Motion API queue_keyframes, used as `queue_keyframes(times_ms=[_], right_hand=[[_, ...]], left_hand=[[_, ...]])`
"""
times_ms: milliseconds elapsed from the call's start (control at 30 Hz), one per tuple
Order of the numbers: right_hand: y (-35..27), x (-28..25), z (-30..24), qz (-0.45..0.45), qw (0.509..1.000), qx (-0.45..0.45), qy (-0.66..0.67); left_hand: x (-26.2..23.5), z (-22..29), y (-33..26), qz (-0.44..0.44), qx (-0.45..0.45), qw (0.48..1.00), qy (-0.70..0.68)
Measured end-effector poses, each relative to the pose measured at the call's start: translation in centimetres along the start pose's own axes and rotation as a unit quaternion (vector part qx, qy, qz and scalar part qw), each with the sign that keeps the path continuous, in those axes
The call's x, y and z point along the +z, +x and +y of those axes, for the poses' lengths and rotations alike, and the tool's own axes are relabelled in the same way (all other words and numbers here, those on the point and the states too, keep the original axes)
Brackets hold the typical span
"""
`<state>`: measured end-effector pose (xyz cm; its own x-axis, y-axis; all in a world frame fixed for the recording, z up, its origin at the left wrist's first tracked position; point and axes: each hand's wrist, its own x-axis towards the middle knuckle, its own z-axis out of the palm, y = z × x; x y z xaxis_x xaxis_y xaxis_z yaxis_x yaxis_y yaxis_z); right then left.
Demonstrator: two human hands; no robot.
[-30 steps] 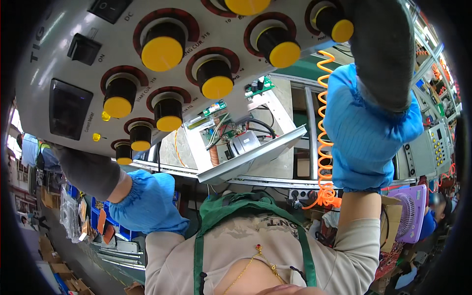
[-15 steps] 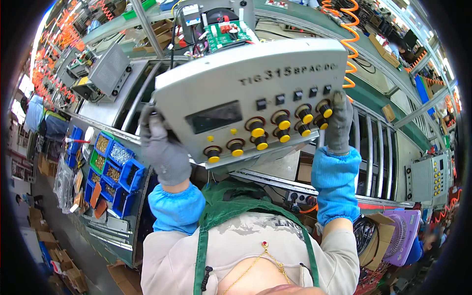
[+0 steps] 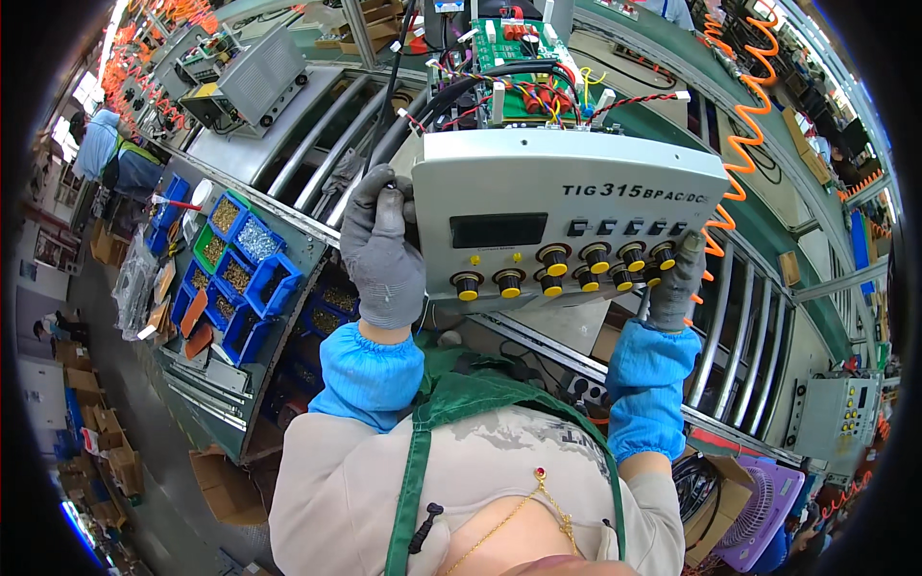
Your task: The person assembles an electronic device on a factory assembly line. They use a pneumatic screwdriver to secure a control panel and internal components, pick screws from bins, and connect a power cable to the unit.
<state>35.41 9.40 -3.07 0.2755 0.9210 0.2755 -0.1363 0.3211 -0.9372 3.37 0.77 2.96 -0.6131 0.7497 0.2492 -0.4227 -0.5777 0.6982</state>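
Note:
A light grey front panel (image 3: 576, 197) of a welding machine stands tilted in front of me, with a dark display window (image 3: 498, 229), a row of black switches and several black knobs with yellow caps. My right hand (image 3: 675, 288), in a grey glove, grips its right edge with the fingers over the front. Beside the left edge, my gloved left hand (image 3: 384, 259) is closed, its fingertips pinched together; whatever they hold is too small to make out. Behind the panel's top lies a green circuit board (image 3: 523, 72) with a wire harness (image 3: 461, 91).
At left stand blue bins (image 3: 267, 286) of small fasteners. A roller conveyor (image 3: 322, 144) runs beneath the work, and an orange coiled hose (image 3: 749, 144) hangs at right. Other machine housings (image 3: 252, 82) sit further off. A purple fan (image 3: 764, 509) is at lower right.
The panel has levelled out and sits lower and further right in view, baring more of the circuit board and wires. My left hand has moved from gripping its edge to a pinch beside it.

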Motion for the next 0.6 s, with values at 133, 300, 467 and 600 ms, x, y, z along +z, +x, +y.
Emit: queue_keyframes(times_ms=[133, 300, 467, 600], right_hand=[[0.4, 0.1, -0.1, -0.017, 0.998, 0.037, -0.041], [1.8, 0.5, 0.7, -0.029, 0.997, 0.021, -0.073], [1.7, 0.3, 0.3, -0.055, 0.995, 0.012, -0.088], [1.4, 0.8, -0.3, -0.050, 0.993, 0.020, -0.104]], left_hand=[[0.0, -0.8, 1.1, -0.007, 0.032, 0.999, 0.041], [0.8, -1.7, 2.5, 0.026, 0.048, 0.996, 0.064], [1.6, 1.9, 0.2, -0.028, 0.286, 0.915, 0.283], [4.2, -0.4, -5.6, -0.557, 0.062, 0.816, 0.145]])
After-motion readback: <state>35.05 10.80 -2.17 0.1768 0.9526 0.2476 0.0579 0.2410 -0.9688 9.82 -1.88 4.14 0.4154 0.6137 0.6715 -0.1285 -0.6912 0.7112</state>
